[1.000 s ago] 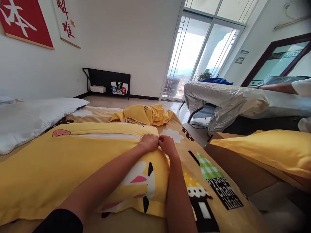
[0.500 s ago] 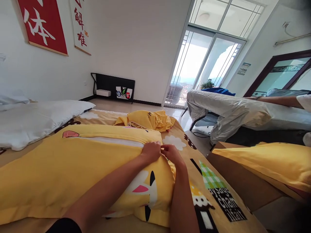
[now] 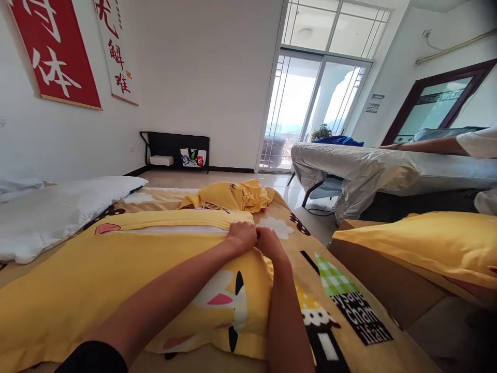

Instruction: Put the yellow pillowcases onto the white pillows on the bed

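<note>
A yellow pillowcase [image 3: 97, 280] with a cartoon print lies stuffed across the bed, a white pillow showing through its open far edge [image 3: 171, 229]. My left hand [image 3: 241, 237] is closed, pinching the case's edge at its right end. My right hand [image 3: 268, 243] touches the left one, its fingers curled on the same edge. What sits between the fingertips is hidden.
A crumpled yellow cloth [image 3: 229, 196] lies beyond the hands. A white pillow [image 3: 54, 212] is at the left. The printed bedsheet [image 3: 349, 305] runs to the right edge. Another yellow pillow [image 3: 423, 243] rests on a brown box. Another person's arm [image 3: 427, 146] lies on a silver-covered bed [image 3: 357, 168].
The view has shifted a little; both hands stay pinched together at the same spot on the pillowcase edge.
</note>
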`<state>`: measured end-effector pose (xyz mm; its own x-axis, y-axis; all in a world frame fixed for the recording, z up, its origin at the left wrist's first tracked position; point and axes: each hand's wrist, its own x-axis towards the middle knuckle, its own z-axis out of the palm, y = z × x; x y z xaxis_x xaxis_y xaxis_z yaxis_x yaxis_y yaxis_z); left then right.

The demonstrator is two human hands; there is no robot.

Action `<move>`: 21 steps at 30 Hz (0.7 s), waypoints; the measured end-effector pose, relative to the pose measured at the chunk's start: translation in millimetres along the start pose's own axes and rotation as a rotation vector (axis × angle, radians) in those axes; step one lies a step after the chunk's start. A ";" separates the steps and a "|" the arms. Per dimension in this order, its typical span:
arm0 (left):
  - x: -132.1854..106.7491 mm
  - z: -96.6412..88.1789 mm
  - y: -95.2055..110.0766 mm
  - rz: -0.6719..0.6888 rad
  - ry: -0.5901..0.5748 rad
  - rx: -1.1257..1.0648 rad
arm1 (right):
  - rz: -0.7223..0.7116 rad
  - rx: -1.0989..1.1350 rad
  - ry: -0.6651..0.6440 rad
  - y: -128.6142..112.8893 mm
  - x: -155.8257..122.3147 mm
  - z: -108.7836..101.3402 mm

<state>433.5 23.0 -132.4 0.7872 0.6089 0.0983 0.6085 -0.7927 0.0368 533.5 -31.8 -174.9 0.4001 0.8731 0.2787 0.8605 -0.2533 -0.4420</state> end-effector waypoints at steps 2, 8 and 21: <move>-2.7 -1.9 3.7 -0.001 -0.004 0.027 | -0.008 0.008 -0.002 1.8 0.4 0.6; -8.5 -7.1 17.9 0.019 0.029 0.106 | -0.050 0.049 0.017 8.4 2.4 3.0; -9.2 -11.7 16.2 0.073 0.034 0.150 | -0.074 0.140 0.095 10.5 2.1 0.4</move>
<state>434.9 4.2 -121.0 0.8273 0.5467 0.1289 0.5603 -0.8195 -0.1205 543.3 -32.4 -179.3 0.3711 0.8421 0.3913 0.8389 -0.1235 -0.5300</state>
